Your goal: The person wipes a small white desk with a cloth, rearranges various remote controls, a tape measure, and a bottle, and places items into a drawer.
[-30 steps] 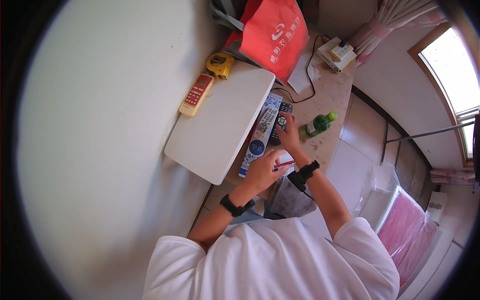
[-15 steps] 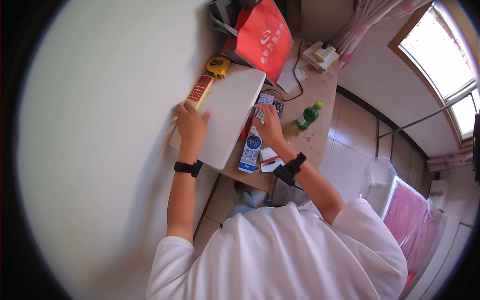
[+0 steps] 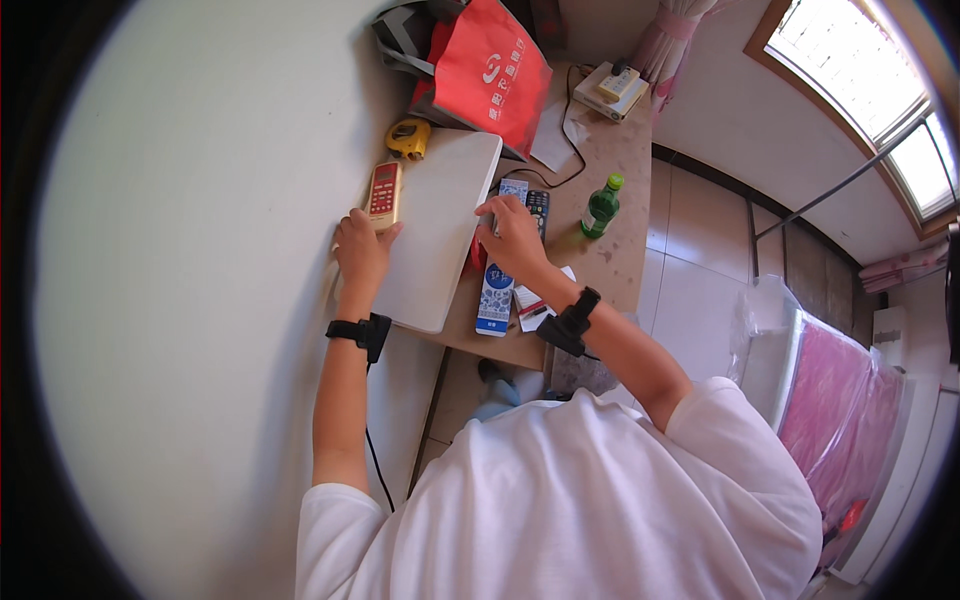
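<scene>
My left hand [image 3: 362, 248] has its fingers closed around the lower end of a cream remote control [image 3: 384, 190] with a red face and a small screen. That remote lies along the left edge of a white board [image 3: 440, 225]. To the right of the board, my right hand [image 3: 515, 240] is curled with thumb and forefinger bent together. A white remote control [image 3: 497, 227] is in its grip, mostly hidden by the fingers. Beneath that hand lies a long blue-and-white patterned box [image 3: 495, 300], and beside it a black remote control [image 3: 538, 207].
A yellow tape measure [image 3: 408, 138] sits above the board, near a red bag [image 3: 490, 78]. On the brown table [image 3: 625, 165] stand a green bottle [image 3: 601, 206] and a white box [image 3: 610, 92] with a cable. A notepad with a pen [image 3: 533, 308] lies near the front edge. The wall [image 3: 200, 250] borders the left.
The cream remote has turned more upright in my left hand. My right hand has shifted left toward the board's edge, showing more of the black remote. The whole view has shifted slightly.
</scene>
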A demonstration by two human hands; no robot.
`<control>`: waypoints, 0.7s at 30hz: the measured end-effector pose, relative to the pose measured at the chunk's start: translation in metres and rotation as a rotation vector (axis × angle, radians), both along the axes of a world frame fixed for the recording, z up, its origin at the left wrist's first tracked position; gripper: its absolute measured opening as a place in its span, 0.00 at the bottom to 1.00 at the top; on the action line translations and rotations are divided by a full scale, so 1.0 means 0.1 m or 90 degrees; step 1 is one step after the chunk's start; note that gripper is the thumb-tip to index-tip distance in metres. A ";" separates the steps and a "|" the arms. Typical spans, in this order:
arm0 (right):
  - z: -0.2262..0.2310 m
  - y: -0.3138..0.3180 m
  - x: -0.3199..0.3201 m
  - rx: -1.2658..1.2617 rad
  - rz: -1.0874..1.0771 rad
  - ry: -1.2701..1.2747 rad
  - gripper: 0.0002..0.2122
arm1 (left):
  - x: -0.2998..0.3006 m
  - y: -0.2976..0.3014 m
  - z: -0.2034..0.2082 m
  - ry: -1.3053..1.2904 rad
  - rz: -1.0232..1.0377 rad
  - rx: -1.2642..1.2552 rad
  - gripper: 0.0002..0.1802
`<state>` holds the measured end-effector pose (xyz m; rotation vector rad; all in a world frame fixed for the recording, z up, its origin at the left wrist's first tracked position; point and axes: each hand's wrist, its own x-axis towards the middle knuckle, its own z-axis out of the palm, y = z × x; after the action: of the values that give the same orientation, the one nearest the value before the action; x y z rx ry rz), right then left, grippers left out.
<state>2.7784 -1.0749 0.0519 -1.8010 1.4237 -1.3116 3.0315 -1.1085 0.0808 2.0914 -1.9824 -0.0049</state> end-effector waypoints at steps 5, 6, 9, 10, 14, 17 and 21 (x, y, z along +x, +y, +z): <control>0.06 -0.40 0.46 -0.142 0.060 0.032 0.10 | 0.06 0.00 0.05 -0.057 -0.028 -0.035 0.33; 0.08 -0.55 0.57 -0.155 0.053 0.140 0.11 | 0.08 0.01 0.07 -0.061 -0.031 -0.035 0.33; 0.04 -0.97 0.88 -0.116 0.044 0.257 0.11 | 0.03 0.06 0.12 -0.054 -0.089 0.030 0.31; 0.04 -1.06 0.80 -0.065 0.046 0.264 0.11 | -0.09 0.17 0.21 -0.002 -0.109 0.072 0.29; 0.07 -0.68 0.86 0.007 0.161 0.328 0.10 | -0.17 0.88 0.32 0.096 -0.090 0.119 0.27; 0.15 0.04 0.59 -0.094 0.133 0.186 0.10 | -0.38 1.44 0.27 0.139 -0.096 0.069 0.28; 0.17 0.74 -0.12 -0.031 0.035 0.056 0.10 | -0.81 1.83 0.20 0.276 -0.193 0.003 0.29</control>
<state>2.7666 -1.0005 0.0690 -1.9376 1.3878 -1.2643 2.9502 -0.9257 0.1010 1.5976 -1.9900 -0.4777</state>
